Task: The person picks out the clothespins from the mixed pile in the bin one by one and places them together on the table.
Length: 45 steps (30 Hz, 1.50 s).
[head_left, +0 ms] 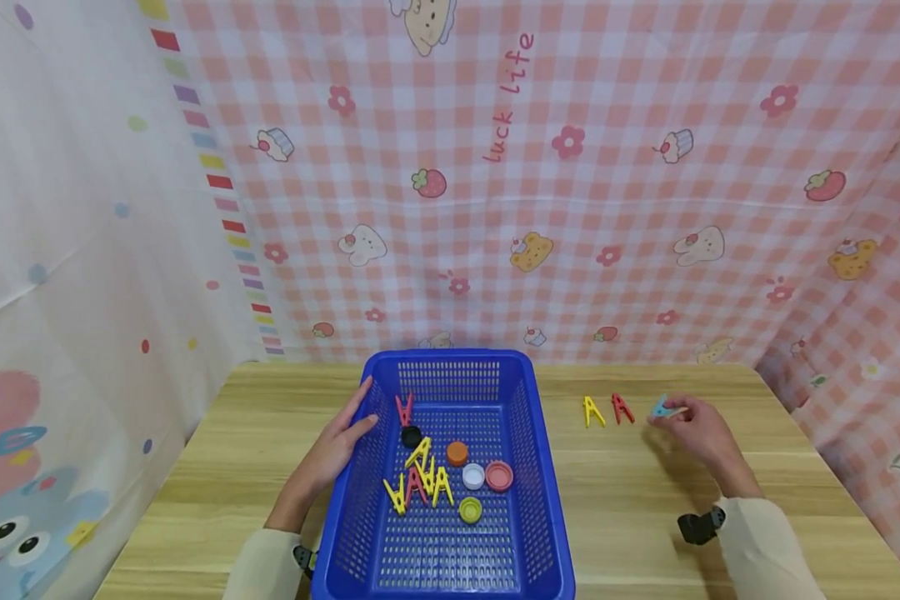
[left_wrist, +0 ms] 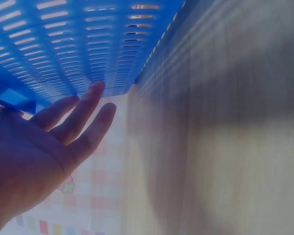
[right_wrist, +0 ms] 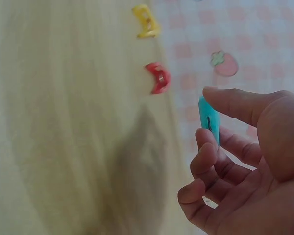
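My right hand [head_left: 697, 429] pinches a light blue clothespin [right_wrist: 208, 120] between thumb and fingers, above the right part of the table. To its left, a red clothespin [head_left: 622, 408] and a yellow clothespin [head_left: 592, 411] lie on the wood. My left hand [head_left: 333, 450] rests at the left rim of a blue plastic basket [head_left: 543, 467]. In the left wrist view, its loosely extended fingers [left_wrist: 90, 105] lie along the basket's slotted outer wall.
Inside the basket are several yellow clothespins [head_left: 442, 486], some reddish ones [head_left: 415, 483], and bottle caps: black [head_left: 411, 436], orange [head_left: 457, 453], white [head_left: 473, 476], pink [head_left: 498, 476] and yellow-green [head_left: 470, 509]. A checked cloth [head_left: 480, 250] hangs behind the wooden table [head_left: 630, 533].
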Each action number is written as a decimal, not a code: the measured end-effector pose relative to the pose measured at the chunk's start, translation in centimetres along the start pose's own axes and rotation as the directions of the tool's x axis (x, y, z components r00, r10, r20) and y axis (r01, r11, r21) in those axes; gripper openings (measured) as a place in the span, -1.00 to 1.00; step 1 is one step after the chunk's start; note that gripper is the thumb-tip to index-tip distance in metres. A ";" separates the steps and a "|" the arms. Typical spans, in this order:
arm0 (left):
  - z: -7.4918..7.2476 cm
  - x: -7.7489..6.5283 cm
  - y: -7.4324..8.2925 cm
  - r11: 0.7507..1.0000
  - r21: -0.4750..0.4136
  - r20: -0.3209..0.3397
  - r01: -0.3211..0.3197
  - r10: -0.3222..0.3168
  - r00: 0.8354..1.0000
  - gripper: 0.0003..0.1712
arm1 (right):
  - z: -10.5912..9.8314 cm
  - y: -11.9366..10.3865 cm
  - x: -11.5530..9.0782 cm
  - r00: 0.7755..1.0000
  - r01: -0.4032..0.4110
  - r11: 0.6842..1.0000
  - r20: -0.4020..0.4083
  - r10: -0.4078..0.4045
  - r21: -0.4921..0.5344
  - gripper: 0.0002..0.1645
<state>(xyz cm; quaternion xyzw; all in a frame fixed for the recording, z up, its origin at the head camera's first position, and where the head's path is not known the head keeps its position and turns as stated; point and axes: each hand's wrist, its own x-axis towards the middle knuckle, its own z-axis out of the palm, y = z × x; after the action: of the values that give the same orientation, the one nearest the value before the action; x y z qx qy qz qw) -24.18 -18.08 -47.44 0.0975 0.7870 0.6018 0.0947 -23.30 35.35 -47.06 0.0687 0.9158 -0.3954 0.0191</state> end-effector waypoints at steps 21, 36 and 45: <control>0.0 0.0 -0.3 1.000 -0.002 0.000 0.005 -0.005 1.000 -0.32 | 1.6 2.0 1.3 0.996 -0.090 0.996 0.006 0.090 -0.024 -0.46; 0.0 0.1 -0.3 1.000 -0.006 -0.003 0.004 -0.004 1.000 -0.32 | 1.2 1.9 0.9 0.996 -0.093 0.995 -0.011 0.092 -0.036 -0.35; 0.0 0.1 -0.3 1.000 -0.008 0.001 0.003 -0.003 1.000 -0.32 | 0.6 1.8 1.1 0.999 -0.035 0.999 0.001 0.035 0.002 -0.33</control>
<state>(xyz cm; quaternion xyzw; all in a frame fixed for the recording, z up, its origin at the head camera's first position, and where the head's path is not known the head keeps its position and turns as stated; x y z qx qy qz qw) -24.28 -18.11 -47.72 0.0961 0.7848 0.6046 0.0964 -24.11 36.31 -48.88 0.0845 0.9141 -0.3957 0.0264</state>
